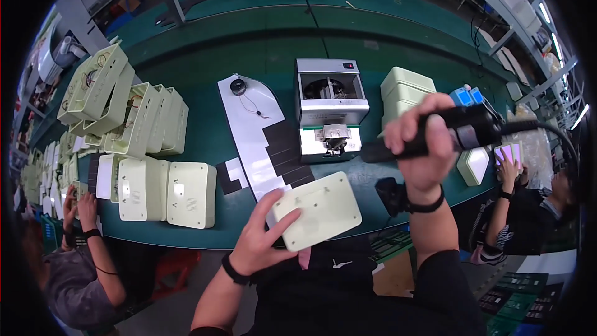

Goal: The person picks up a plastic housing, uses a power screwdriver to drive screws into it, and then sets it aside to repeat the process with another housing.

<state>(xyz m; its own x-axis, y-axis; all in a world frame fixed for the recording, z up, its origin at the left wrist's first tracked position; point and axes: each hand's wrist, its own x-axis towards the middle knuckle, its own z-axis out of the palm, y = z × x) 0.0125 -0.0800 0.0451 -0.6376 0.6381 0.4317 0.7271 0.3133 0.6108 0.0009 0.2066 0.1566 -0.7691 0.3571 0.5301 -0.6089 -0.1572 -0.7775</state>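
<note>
My left hand [256, 239] grips a pale cream plastic casing [326, 211] by its left end, tilted above the table's near edge. Screw holes show at its corners. My right hand [426, 155] is wrapped round a black electric screwdriver [469, 127], its cord running off to the right. The tool lies nearly level, and its dark front end points left, close to the front of a silver screw feeder [333, 112]. Whether its tip touches the feeder I cannot tell. Just below the screwdriver, a small black object [390, 196] sits beside my right wrist.
Cream casings [193, 196] stand at left, before stacked open shells [137, 118] with wires. A white sheet [249, 124] with black foam strips and a small round speaker [238, 86] lies centre-left. More casings [407, 84] stand right of the feeder. Co-workers' hands [510, 165] work at both sides.
</note>
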